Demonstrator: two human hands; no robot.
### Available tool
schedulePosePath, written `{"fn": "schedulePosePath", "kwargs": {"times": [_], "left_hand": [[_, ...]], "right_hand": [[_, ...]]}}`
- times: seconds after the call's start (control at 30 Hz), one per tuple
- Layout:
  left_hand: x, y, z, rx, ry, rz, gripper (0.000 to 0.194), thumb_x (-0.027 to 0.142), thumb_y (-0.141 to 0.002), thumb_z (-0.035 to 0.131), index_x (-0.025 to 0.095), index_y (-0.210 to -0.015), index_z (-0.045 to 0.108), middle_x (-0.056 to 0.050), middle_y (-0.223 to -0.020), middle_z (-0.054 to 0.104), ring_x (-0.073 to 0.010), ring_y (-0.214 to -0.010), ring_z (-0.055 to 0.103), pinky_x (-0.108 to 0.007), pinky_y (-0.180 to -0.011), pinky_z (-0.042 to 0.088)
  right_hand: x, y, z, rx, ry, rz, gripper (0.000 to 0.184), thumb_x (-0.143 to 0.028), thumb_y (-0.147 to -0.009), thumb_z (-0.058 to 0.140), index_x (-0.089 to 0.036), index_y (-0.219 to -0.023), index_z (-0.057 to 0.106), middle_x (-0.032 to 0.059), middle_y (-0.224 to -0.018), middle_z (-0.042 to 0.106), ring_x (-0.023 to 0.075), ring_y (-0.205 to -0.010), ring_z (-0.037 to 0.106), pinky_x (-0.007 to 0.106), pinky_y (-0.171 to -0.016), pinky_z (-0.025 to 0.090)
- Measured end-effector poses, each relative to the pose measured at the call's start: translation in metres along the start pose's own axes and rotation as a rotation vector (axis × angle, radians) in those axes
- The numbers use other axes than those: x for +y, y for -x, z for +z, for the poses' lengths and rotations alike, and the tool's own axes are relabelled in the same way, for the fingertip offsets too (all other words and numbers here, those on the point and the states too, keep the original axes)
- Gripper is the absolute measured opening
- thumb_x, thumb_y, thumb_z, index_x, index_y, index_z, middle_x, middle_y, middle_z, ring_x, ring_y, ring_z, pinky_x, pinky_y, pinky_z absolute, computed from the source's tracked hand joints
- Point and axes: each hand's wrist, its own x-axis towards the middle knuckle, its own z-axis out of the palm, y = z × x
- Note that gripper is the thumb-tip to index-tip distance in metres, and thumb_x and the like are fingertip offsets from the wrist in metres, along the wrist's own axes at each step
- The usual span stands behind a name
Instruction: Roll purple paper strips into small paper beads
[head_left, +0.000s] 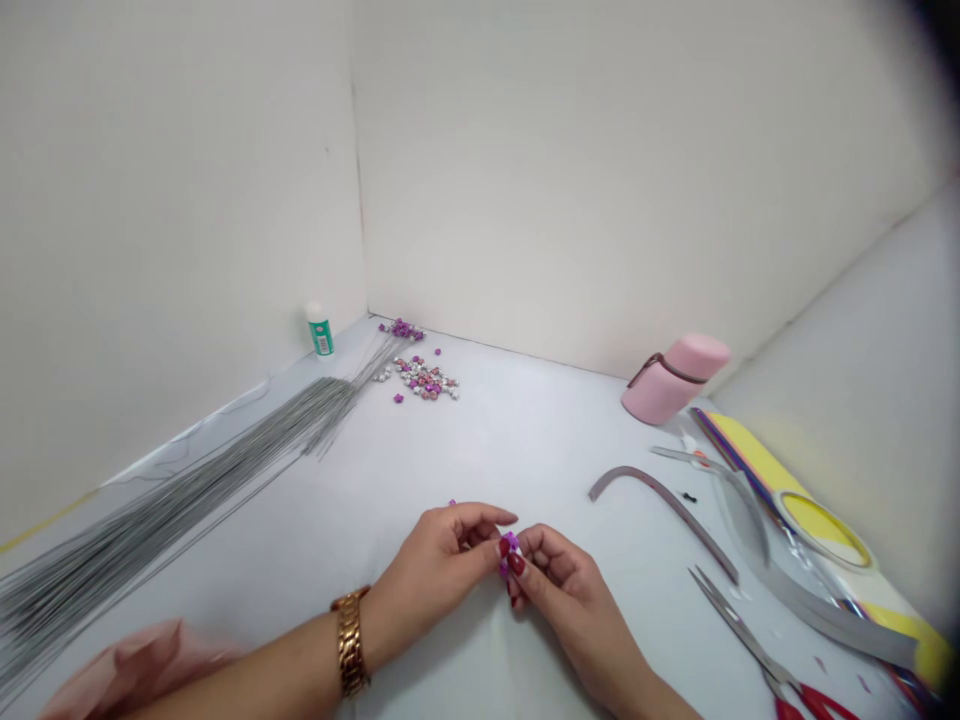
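Both hands at work above the front middle of the desk [480, 440]. Right hand [562, 590]: grip closed, small purple piece [510, 550] pinched at the fingertips. Left hand [435, 565]: fingers curled, tips just at the piece; hold on it unclear. Piece sits between the hands, raised off the desk. Noted nearby: grey wire bundle [187, 480] along left edge, purple and silver beads [424, 380] near back corner, scissors [742, 630] at front right.
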Motion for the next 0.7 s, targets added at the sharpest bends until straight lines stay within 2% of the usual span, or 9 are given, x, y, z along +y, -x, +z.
{"fn": "schedulePosePath", "kwargs": {"times": [0.1, 0.27, 0.5, 0.7], "left_hand": [[0.0018, -0.0014, -0.0041, -0.007, -0.037, -0.025, 0.011, 0.019, -0.072, 0.057, 0.013, -0.077, 0.065, -0.003, -0.069, 0.065, -0.0145, -0.067, 0.058, -0.025, -0.065, 0.043], [-0.0047, -0.0046, -0.0039, 0.082, 0.214, -0.22, 0.011, 0.023, -0.069, 0.061, 0.012, -0.072, 0.06, 0.001, -0.057, 0.06, -0.0084, -0.051, 0.052, -0.02, -0.054, 0.04], [-0.0059, -0.0035, -0.0026, 0.135, 0.21, -0.196, 0.009, 0.02, -0.067, 0.062, 0.011, -0.068, 0.061, 0.001, -0.058, 0.056, -0.0076, -0.054, 0.049, -0.019, -0.055, 0.037], [-0.0066, -0.0032, -0.0015, 0.133, 0.281, -0.235, 0.012, 0.02, -0.068, 0.06, 0.01, -0.075, 0.061, 0.0, -0.058, 0.058, -0.0076, -0.052, 0.049, -0.019, -0.055, 0.038]], "right_hand": [[-0.0003, -0.0009, -0.0009, -0.004, -0.001, 0.008, 0.02, -0.032, -0.081, 0.053, -0.015, -0.072, 0.051, -0.0009, -0.06, 0.052, 0.0099, -0.055, 0.046, 0.023, -0.055, 0.037], [-0.0003, -0.001, 0.0013, -0.001, 0.02, 0.021, 0.02, -0.033, -0.085, 0.047, -0.015, -0.079, 0.051, 0.0, -0.061, 0.054, 0.0098, -0.054, 0.045, 0.022, -0.053, 0.035], [0.002, 0.0011, 0.0029, 0.0, 0.064, 0.017, 0.02, -0.034, -0.084, 0.047, -0.015, -0.078, 0.05, -0.0033, -0.056, 0.049, 0.0082, -0.049, 0.04, 0.021, -0.049, 0.032], [0.0028, 0.0009, 0.0037, -0.068, 0.043, 0.059, 0.021, -0.035, -0.085, 0.046, -0.015, -0.08, 0.05, -0.0003, -0.059, 0.056, 0.0083, -0.048, 0.047, 0.021, -0.049, 0.034]]}}
